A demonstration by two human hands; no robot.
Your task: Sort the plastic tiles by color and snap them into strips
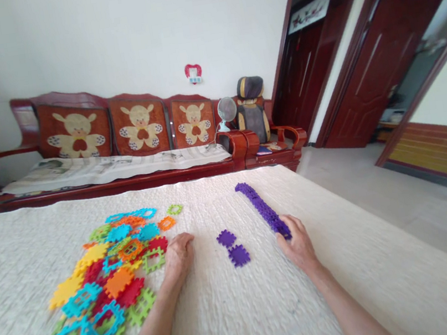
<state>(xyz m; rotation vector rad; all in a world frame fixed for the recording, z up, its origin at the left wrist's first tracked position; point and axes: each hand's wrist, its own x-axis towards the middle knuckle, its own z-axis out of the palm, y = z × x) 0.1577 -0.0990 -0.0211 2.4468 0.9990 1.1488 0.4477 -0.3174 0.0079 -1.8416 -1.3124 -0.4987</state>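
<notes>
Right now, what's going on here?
A person's hands are on a quilted cover. The right hand grips the near end of a purple strip of joined tiles. The left hand rests flat beside a heap of mixed coloured tiles. Two loose purple tiles lie between the hands.

Both forearms are bare along all of their visible length. The left hand [178, 257] and the right hand [298, 243] are bare as well, with short, rounded fingers.

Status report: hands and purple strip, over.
Right hand grips near end of purple strip. Left hand resting by coloured tile pile. Two purple tiles between them.
</notes>
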